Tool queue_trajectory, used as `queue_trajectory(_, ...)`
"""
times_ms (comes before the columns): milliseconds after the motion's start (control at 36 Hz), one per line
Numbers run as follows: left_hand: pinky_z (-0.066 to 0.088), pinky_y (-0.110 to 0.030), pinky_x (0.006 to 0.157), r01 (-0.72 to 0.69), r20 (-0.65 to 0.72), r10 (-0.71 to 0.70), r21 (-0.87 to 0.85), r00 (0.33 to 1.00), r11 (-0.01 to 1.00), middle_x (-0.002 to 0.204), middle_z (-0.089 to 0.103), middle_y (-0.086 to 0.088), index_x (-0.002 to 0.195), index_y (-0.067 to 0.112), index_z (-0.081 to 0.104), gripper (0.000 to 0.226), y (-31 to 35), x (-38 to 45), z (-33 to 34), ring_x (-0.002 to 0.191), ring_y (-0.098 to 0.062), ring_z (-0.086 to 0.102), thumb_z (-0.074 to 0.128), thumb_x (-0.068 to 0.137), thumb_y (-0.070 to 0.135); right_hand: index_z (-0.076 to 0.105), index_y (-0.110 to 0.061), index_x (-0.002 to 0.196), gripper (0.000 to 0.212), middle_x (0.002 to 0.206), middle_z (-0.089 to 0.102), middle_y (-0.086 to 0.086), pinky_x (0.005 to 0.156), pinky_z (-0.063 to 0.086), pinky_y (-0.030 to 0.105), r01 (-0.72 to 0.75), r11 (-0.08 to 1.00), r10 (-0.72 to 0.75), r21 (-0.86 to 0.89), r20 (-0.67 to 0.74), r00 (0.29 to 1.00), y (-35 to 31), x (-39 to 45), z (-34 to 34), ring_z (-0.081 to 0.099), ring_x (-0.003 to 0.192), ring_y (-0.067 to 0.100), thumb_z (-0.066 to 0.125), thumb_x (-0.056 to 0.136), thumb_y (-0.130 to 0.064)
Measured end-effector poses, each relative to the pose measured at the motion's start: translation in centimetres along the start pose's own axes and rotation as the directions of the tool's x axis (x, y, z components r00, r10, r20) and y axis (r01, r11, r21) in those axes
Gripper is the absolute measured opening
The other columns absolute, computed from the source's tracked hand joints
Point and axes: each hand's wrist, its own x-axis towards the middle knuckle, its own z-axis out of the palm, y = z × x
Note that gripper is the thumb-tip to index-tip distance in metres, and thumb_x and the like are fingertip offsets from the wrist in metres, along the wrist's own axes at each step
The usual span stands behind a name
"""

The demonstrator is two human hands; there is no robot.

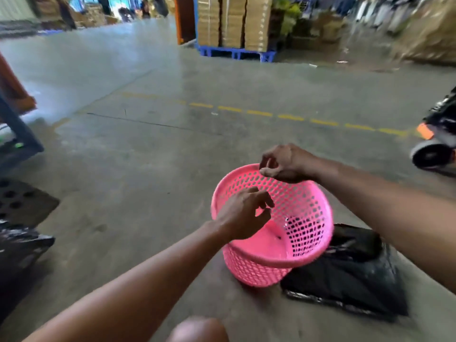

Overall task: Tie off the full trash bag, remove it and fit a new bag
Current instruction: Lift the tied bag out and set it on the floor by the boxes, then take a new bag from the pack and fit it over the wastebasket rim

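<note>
While the pink perforated basket point(274, 233) stands bagless on the concrete floor point(148, 156), tilted, the right hand point(287, 164) pinches its far rim between thumb and curled fingers. The left hand point(243, 215) hovers over the near rim, fingers loosely curled and holding nothing. A black trash bag point(350, 272) lies on the floor, touching the basket's right side.

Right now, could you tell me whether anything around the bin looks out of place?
The pink basket has no bag and sits tilted, leaning toward the black trash bag lying on the floor beside it. A small dark speck lies inside.
</note>
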Motion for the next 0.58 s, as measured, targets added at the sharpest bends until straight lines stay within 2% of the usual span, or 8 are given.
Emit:
queue_trajectory(83,0.056,-0.039,0.079,-0.007,0.114,0.0,0.059,0.994,0.998,0.097,0.061,0.012,0.114,0.03,0.064,0.029,2.7,1.1,2.8,0.086,-0.018,0.067,0.061,0.09,0.045,0.076,-0.017,0.109,0.025,0.108,0.078,0.008,0.079,0.048,0.024,-0.027,0.996,0.035,0.088,-0.089,0.995,2.8,-1.6,0.1,0.072,0.101,0.022,0.067,0.091,-0.031)
queue_trajectory(167,0.054,-0.037,0.084,-0.043,0.199,0.006,0.182,0.98,0.982,0.119,0.066,0.003,0.132,0.028,0.052,0.061,5.0,2.2,6.5,0.1,-0.023,0.068,0.056,0.085,0.068,0.076,-0.017,0.104,0.022,0.101,0.078,0.006,0.081,0.052,0.025,-0.067,0.982,0.101,0.177,-0.188,0.977,7.5,-4.2,1.8,0.072,0.094,0.02,0.068,0.089,-0.031)
queue_trajectory(250,0.054,-0.041,0.09,-0.06,0.239,-0.008,0.276,0.971,0.959,0.125,0.067,-0.003,0.136,0.025,0.046,0.087,5.8,2.8,10.0,0.11,-0.03,0.067,0.047,0.074,0.086,0.074,-0.021,0.104,0.022,0.098,0.077,0.002,0.083,0.056,0.032,-0.111,0.965,0.176,0.236,-0.273,0.946,12.6,-6.3,4.5,0.072,0.091,0.02,0.067,0.086,-0.033)
queue_trajectory(306,0.055,-0.041,0.087,-0.079,0.239,0.0,0.319,0.971,0.945,0.124,0.068,-0.004,0.135,0.025,0.046,0.085,6.2,3.1,12.2,0.112,-0.032,0.067,0.05,0.075,0.085,0.072,-0.021,0.101,0.021,0.095,0.075,0.0,0.084,0.057,0.034,-0.161,0.941,0.254,0.297,-0.307,0.917,16.4,-7.5,6.5,0.071,0.091,0.02,0.066,0.085,-0.032)
queue_trajectory(389,0.054,-0.041,0.08,-0.092,0.216,0.004,0.399,0.976,0.912,0.123,0.071,-0.005,0.133,0.026,0.045,0.071,6.4,3.4,13.6,0.111,-0.034,0.068,0.056,0.082,0.073,0.071,-0.021,0.094,0.014,0.086,0.072,-0.003,0.084,0.056,0.034,-0.252,0.894,0.373,0.371,-0.302,0.877,20.1,-9.0,8.9,0.07,0.088,0.02,0.064,0.085,-0.028)
queue_trajectory(528,0.054,-0.045,0.077,-0.059,0.155,-0.006,0.409,0.988,0.911,0.113,0.073,-0.016,0.127,0.025,0.045,0.052,5.9,3.6,15.4,0.102,-0.043,0.068,0.049,0.088,0.059,0.066,-0.025,0.086,0.012,0.099,0.077,0.004,0.087,0.056,0.035,-0.491,0.756,0.594,0.433,-0.137,0.793,26.6,-12.6,15.7,0.071,0.098,0.027,0.066,0.08,-0.036)
queue_trajectory(583,0.054,-0.047,0.076,-0.049,0.117,0.003,0.39,0.993,0.92,0.11,0.071,-0.023,0.127,0.022,0.046,0.048,5.8,3.4,15.7,0.098,-0.047,0.068,0.049,0.092,0.055,0.062,-0.028,0.091,0.016,0.107,0.074,0.005,0.091,0.054,0.036,-0.58,0.707,0.652,0.405,-0.054,0.756,28.7,-14.8,18.6,0.067,0.106,0.03,0.065,0.081,-0.039)
